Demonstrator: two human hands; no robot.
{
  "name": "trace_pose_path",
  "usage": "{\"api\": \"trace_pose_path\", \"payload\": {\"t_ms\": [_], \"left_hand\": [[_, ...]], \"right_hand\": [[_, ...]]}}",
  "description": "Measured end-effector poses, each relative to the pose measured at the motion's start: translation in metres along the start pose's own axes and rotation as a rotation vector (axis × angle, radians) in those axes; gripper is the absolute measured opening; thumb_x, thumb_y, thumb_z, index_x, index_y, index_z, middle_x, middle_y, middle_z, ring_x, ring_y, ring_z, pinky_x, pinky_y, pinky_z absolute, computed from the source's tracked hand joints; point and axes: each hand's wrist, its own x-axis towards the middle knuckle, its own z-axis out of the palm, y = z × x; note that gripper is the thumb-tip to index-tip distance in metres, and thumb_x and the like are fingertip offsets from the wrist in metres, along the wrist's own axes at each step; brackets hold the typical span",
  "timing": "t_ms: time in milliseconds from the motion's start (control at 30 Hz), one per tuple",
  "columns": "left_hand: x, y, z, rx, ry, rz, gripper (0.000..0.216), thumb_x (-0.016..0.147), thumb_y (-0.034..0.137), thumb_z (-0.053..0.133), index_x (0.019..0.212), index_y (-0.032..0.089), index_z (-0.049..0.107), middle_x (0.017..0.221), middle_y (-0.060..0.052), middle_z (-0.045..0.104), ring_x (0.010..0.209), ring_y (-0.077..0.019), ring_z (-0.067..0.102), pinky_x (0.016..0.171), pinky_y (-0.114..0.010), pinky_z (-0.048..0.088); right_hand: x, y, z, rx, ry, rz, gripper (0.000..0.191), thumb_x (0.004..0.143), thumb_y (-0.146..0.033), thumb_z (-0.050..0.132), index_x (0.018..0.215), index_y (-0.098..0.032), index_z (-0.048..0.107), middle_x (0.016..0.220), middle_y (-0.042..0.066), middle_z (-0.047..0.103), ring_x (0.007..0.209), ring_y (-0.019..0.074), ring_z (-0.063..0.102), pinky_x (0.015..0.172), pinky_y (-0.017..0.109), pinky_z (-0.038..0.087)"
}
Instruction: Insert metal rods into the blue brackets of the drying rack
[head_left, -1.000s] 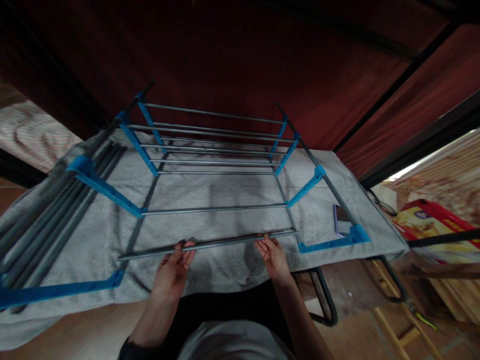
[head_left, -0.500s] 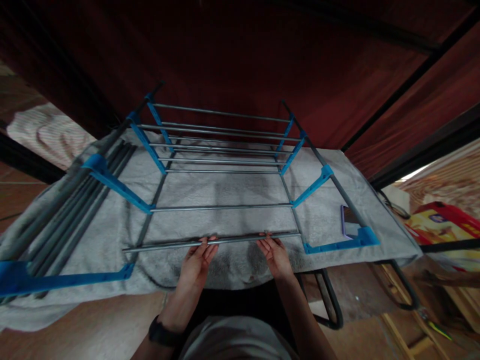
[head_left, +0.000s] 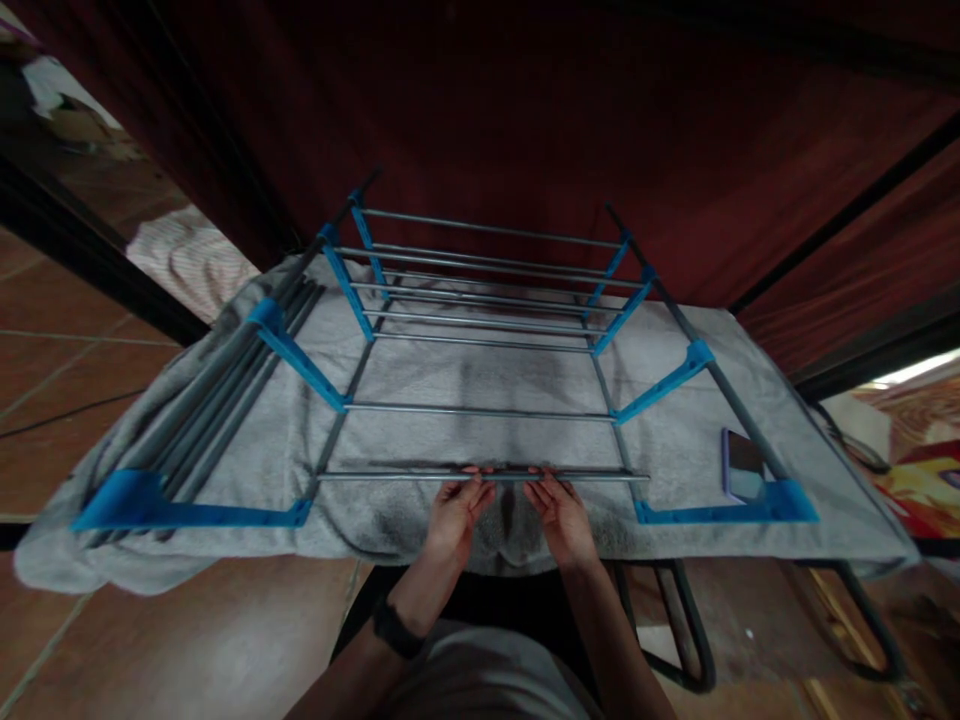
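Pinching a rod (head_left: pixel 405 476), the fingers of left hand (head_left: pixel 454 512) and right hand (head_left: pixel 559 512) were clamped. Beyond them, room was bounded by a crossbar (head_left: pixel 480 411); nearer, by the cloth (head_left: pixel 420 445) edge.

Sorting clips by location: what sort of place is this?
Likely a home interior, though which room is unclear: dark red fabric hangs behind, a soft grey cloth lies under the blue-bracketed rack, and the floor is tiled.

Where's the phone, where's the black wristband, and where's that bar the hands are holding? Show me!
Phone (head_left: pixel 744 464): head view, middle of its screen.
Wristband (head_left: pixel 397 628): head view, its dark outer side.
Bar (head_left: pixel 511 476): head view, its middle stretch.
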Motion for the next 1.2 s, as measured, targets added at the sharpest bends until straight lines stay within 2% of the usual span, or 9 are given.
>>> {"api": "trace_pose_path", "payload": {"t_ms": [200,400,633,733,833,900,1000,1100,1200], "left_hand": [[-0.01,-0.005,0.013,0.092,-0.075,0.07,0.027,0.069,0.019,0.089,0.09,0.016,0.072,0.09,-0.008,0.078,0.087,-0.0231,0.076,0.083,-0.035,0.059],[-0.03,0.003,0.042,0.27,-0.123,0.272,0.016,0.078,0.017,0.08,0.093,0.019,0.074,0.086,-0.004,0.074,0.082,-0.0189,0.07,0.077,-0.027,0.054],[-0.058,0.031,0.072,0.35,-0.244,0.427,0.014,0.083,0.009,0.072,0.09,0.02,0.076,0.101,-0.008,0.075,0.106,-0.0249,0.067,0.1,-0.03,0.048],[-0.064,0.049,0.075,0.42,-0.24,0.605,0.014,0.086,0.013,0.07,0.095,0.022,0.076,0.102,-0.007,0.074,0.109,-0.0251,0.065,0.105,-0.032,0.046],[-0.067,0.074,0.077,0.482,-0.191,0.848,0.021,0.091,0.022,0.068,0.111,0.022,0.072,0.096,-0.005,0.072,0.099,-0.0224,0.066,0.099,-0.032,0.049],[-0.07,0.093,0.079,0.614,-0.171,1.044,0.027,0.096,0.027,0.062,0.121,0.021,0.067,0.094,-0.004,0.071,0.094,-0.0204,0.066,0.094,-0.032,0.051],[-0.078,0.115,0.083,0.879,-0.172,1.323,0.026,0.1,0.026,0.054,0.123,0.021,0.065,0.101,-0.005,0.071,0.095,-0.0182,0.066,0.089,-0.031,0.051],[-0.084,0.121,0.088,1.048,-0.226,1.494,0.031,0.1,0.02,0.054,0.129,0.023,0.064,0.105,-0.006,0.071,0.094,-0.0169,0.065,0.085,-0.029,0.052],[-0.082,0.113,0.089,1.176,-0.321,1.555,0.035,0.1,0.018,0.055,0.133,0.024,0.062,0.105,-0.006,0.071,0.092,-0.0174,0.065,0.082,-0.03,0.053]], "right_hand": [[-0.005,0.0,0.013,0.004,-0.044,0.018,0.019,0.074,-0.03,0.086,0.083,-0.024,0.071,0.099,0.003,0.078,0.094,0.0187,0.073,0.094,0.038,0.059],[-0.014,-0.011,0.032,0.024,-0.091,0.056,0.02,0.077,-0.037,0.083,0.085,-0.023,0.072,0.089,0.003,0.077,0.083,0.017,0.072,0.079,0.029,0.06],[-0.028,-0.029,0.061,0.048,-0.193,0.101,0.018,0.085,-0.038,0.075,0.093,-0.022,0.073,0.092,0.001,0.077,0.081,0.0152,0.071,0.076,0.028,0.058],[-0.038,-0.032,0.073,0.009,-0.272,0.148,0.022,0.086,-0.04,0.072,0.095,-0.02,0.074,0.095,0.005,0.077,0.082,0.016,0.07,0.074,0.028,0.057],[-0.047,-0.033,0.079,-0.029,-0.345,0.187,0.021,0.083,-0.037,0.074,0.093,-0.018,0.074,0.092,0.006,0.076,0.077,0.0151,0.068,0.07,0.026,0.055],[-0.049,-0.032,0.08,-0.045,-0.352,0.179,0.019,0.08,-0.034,0.077,0.092,-0.019,0.074,0.089,0.005,0.076,0.075,0.0142,0.067,0.069,0.025,0.054],[-0.049,-0.031,0.078,-0.058,-0.318,0.158,0.017,0.076,-0.03,0.079,0.089,-0.02,0.074,0.087,0.004,0.075,0.075,0.0134,0.066,0.069,0.024,0.054],[-0.046,-0.03,0.075,-0.063,-0.293,0.155,0.018,0.073,-0.029,0.081,0.088,-0.021,0.074,0.086,0.004,0.075,0.073,0.0129,0.066,0.068,0.023,0.053],[-0.044,-0.031,0.072,-0.057,-0.287,0.154,0.02,0.071,-0.03,0.082,0.087,-0.021,0.073,0.085,0.003,0.075,0.073,0.0129,0.066,0.068,0.023,0.053]]}}
